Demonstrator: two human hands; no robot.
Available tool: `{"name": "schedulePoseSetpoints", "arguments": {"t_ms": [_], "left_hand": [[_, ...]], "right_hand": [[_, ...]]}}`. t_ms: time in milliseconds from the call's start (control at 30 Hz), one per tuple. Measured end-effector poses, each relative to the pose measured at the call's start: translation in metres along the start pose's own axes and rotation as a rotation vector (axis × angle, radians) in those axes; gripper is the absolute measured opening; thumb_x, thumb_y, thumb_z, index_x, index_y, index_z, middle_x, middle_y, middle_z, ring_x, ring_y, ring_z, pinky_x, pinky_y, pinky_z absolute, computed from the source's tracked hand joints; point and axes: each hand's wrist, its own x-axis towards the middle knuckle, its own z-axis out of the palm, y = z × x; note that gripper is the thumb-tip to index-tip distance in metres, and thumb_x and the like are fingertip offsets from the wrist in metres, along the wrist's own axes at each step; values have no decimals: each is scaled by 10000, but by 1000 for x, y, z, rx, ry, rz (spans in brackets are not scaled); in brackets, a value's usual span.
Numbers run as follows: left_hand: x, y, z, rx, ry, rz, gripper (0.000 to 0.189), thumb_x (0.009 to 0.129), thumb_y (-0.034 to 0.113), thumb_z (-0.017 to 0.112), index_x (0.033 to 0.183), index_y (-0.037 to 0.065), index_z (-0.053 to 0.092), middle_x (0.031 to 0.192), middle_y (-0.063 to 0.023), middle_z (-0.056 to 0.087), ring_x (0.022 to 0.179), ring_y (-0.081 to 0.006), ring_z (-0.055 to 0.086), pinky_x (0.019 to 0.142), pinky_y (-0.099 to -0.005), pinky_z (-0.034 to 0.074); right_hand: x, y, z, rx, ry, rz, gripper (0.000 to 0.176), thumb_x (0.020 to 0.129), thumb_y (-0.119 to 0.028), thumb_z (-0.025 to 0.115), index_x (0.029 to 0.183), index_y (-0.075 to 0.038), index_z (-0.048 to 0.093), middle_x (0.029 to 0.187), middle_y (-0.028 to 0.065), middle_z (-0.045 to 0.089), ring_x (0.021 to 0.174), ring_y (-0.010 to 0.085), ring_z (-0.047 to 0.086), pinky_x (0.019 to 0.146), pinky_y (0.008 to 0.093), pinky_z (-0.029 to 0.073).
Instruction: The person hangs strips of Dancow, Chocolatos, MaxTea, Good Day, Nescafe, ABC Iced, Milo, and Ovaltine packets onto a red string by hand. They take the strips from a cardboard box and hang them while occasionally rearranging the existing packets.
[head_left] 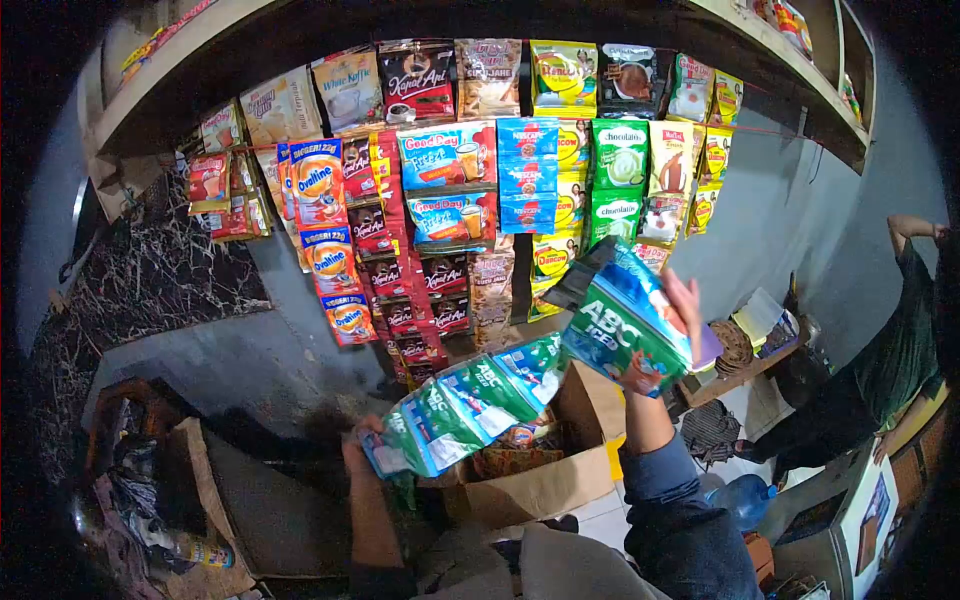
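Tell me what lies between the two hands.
In the head view, a strip of green sachets spans from the left hand to the right hand.

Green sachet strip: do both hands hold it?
Yes, the left hand grips the strip low down, the right hand higher up.

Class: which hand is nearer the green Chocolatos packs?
Right. Both grip the ABC strip: the right hand is just below the Chocolatos packs, the left hand low, far down-left.

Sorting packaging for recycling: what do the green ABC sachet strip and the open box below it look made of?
ABC sachet strip: probably plastic or foil film, glossy, showing glare and crimped seams. Box: seemingly brown cardboard, matte, with folded flaps.
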Motion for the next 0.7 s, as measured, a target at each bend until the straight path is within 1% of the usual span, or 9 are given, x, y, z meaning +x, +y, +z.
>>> {"name": "schedulePoseSetpoints", "arguments": {"t_ms": [67,133,167,233,300,500,567,633,700], "left_hand": [[11,-11,-10,-132,-46,-98,268,763,279,523,869,39,468,633,-49,481,692,-154,537,583,-277,449],[23,-18,-11,-390,-144,-295,257,793,285,489,864,39,507,699,-53,536,678,-170,544,670,-283,459],[27,-10,6,-397,-152,-293,257,793,285,489,864,39,507,699,-53,536,678,-170,544,670,-283,459],[27,15,50,323,238,-331,269,809,275,482,931,37,511,733,-64,555,671,-179,546,699,-299,460],[25,21,45,323,107,-372,269,824,244,468,973,24,510,700,-48,545,631,-159,541,629,-277,459],[3,58,134,485,-445,-687,347,836,123,454,1170,28,438,745,-31,552,614,-77,507,545,-209,416],[11,38,171,722,-705,-316,462,836,130,493,1251,9,332,926,-76,554,695,-68,507,586,-208,416],[14,28,196,674,-595,-420,570,818,154,548,1284,3,259,1059,-101,510,773,-62,505,623,-213,420],[26,16,206,664,-518,-337,590,806,157,572,1282,4,259,985,-72,535,788,-63,514,640,-220,426]], "right_hand": [[31,-16,-9,-6,37,-55,288,785,-163,510,974,52,541,959,200,579,931,262,556,900,400,368],[61,-19,-26,129,-332,-135,370,707,-197,601,1031,-34,528,1017,158,575,957,265,544,875,375,365],[70,-41,-19,262,-299,13,273,674,-145,608,933,-60,595,898,131,618,837,232,597,747,311,447],[83,-44,-24,218,-485,350,183,636,-77,597,816,-61,627,786,100,636,708,175,618,631,257,471],[86,-49,-22,319,-411,565,171,618,-12,570,779,-38,623,750,92,637,676,132,611,609,232,467],[82,-55,-14,67,-382,324,158,579,10,590,731,-15,621,696,82,630,649,164,606,608,256,467],[82,-74,-4,4,-374,220,189,567,38,549,724,-38,621,703,74,627,656,195,605,592,267,453],[79,-77,5,-65,-349,35,238,553,54,511,726,-70,618,730,55,626,670,208,600,569,276,427],[82,-81,7,-96,-356,-48,260,557,53,494,731,-98,615,795,26,624,689,201,582,564,284,401]]}}
